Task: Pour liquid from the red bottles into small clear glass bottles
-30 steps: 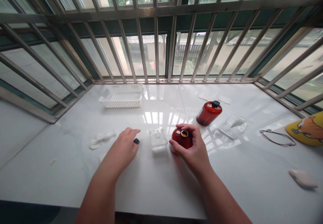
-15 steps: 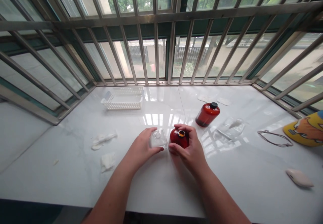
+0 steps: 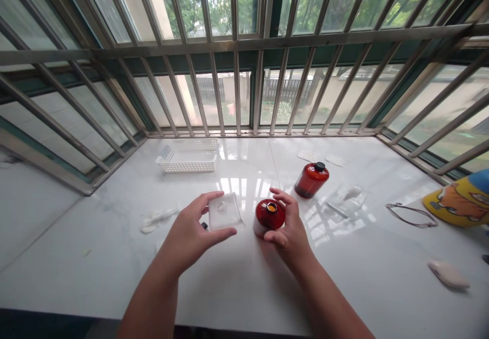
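Observation:
My left hand [image 3: 196, 224] holds a clear, square-sided bottle [image 3: 226, 212] between thumb and fingers, its round top facing me. A small black cap [image 3: 205, 225] shows in the gap by that hand, partly hidden. My right hand [image 3: 291, 222] curves loosely around the right side of an uncapped red-brown bottle [image 3: 269, 216] standing on the white surface. The fingers there are spread apart, and the thumb overlaps the bottle's lower edge; whether they touch it is hard to tell. Farther back stands a second red-brown bottle [image 3: 311, 180] with a black cap.
A white perforated basket [image 3: 187, 166] lies at the back left. Crumpled wipes [image 3: 155, 221] sit left of my hands. To the right are a clear plastic packet [image 3: 347, 201], a brown cord loop [image 3: 410, 216], a yellow cartoon-printed object [image 3: 456, 199] and a pale rounded object [image 3: 447, 275]. Barred windows enclose the surface.
My left hand has moved left with the clear bottle, apart from the red-brown one. My right hand's grip has loosened, its fingers now wider. The view has tilted up slightly.

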Motion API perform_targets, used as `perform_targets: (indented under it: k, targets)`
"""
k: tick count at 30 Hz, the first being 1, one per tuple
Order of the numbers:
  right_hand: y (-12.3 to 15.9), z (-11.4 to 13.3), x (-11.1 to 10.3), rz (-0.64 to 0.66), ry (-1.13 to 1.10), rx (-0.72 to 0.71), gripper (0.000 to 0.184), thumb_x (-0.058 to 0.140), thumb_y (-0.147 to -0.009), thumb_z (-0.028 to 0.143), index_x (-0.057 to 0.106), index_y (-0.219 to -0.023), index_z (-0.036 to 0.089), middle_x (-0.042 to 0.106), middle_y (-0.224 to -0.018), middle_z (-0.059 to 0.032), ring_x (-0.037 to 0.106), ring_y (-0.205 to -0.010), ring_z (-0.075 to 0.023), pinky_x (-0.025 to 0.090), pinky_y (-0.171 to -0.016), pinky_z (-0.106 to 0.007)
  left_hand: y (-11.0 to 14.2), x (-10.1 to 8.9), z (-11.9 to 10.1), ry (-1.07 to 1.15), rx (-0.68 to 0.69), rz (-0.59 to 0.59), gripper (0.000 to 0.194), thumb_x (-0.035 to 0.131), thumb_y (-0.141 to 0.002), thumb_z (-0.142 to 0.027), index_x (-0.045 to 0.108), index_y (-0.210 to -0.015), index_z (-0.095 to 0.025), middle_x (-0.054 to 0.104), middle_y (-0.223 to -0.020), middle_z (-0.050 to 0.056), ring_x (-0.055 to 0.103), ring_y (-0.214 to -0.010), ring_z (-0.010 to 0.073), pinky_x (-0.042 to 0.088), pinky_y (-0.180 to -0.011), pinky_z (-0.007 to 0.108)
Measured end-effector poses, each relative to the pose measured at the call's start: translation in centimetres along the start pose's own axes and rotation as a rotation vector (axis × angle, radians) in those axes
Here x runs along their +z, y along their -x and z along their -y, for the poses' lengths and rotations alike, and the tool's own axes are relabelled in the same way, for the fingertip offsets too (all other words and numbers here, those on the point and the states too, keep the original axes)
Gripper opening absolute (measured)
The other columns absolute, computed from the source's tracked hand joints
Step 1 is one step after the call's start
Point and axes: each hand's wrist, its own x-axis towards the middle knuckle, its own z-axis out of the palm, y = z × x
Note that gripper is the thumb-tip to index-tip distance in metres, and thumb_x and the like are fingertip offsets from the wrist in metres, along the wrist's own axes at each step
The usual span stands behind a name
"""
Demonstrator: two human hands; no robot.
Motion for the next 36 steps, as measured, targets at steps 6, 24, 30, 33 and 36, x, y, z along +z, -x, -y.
perform_targets:
  k: [6,24,30,33,36]
  targets:
    - [1.1,6.9,-0.5,-0.21,-0.008,-0.242,0.05,0.078,-0.098,0.065,0.058,-0.131,0.033,0.056,-0.156,-0.0134,0.05,-0.152,-0.0395,0.042,-0.125,-0.069,2.7,-1.6,-2.1,0.032,0.096,-0.053,0.085,0.103,-0.069,-0.055,0.068,-0.144,-0.035,0.07,-0.147,0.009,0.069,-0.134,0.0404,0.056,-0.12,0.06]
    - [2.4,14.3,1.1,0.31,-0.879,0.667,0.053,0.081,-0.093,0.065,0.067,-0.128,0.028,0.073,-0.117,-0.0089,0.074,-0.099,-0.0232,0.058,-0.075,-0.027,5.8,0.2,-4.4,0.077,0.332,0.145,0.097,0.107,-0.065,-0.052,0.063,-0.152,-0.043,0.068,-0.151,0.006,0.067,-0.138,0.04,0.063,-0.115,0.05]
    - [1.8,14.6,-0.5,0.193,-0.817,0.648,0.063,0.081,-0.083,0.073,0.065,-0.127,0.032,0.073,-0.127,-0.013,0.078,-0.098,-0.0363,0.066,-0.062,-0.042,4.9,1.4,-3.4,0.346,0.289,0.126,0.137,0.112,-0.043,-0.058,0.049,-0.164,-0.043,0.048,-0.172,0.009,0.049,-0.156,0.048,0.042,-0.133,0.061]
    - [1.3,14.3,-1.9,0.045,-0.752,0.555,0.06,0.071,-0.089,0.075,0.067,-0.129,0.03,0.076,-0.125,-0.0172,0.078,-0.106,-0.0448,0.068,-0.067,-0.053,2.8,3.2,-2.3,0.385,0.325,0.14,0.135,0.11,-0.048,-0.061,0.046,-0.165,-0.041,0.041,-0.177,0.008,0.035,-0.165,0.044,0.028,-0.139,0.061]
    - [0.5,13.6,-3.4,-0.157,-0.675,0.46,0.057,0.066,-0.095,0.071,0.069,-0.135,0.03,0.075,-0.131,-0.0186,0.077,-0.115,-0.0485,0.069,-0.078,-0.062,0.6,6.0,-1.7,0.221,0.184,0.167,0.133,0.11,-0.055,-0.056,0.042,-0.168,-0.037,0.037,-0.178,0.012,0.031,-0.167,0.0422,0.028,-0.139,0.063]
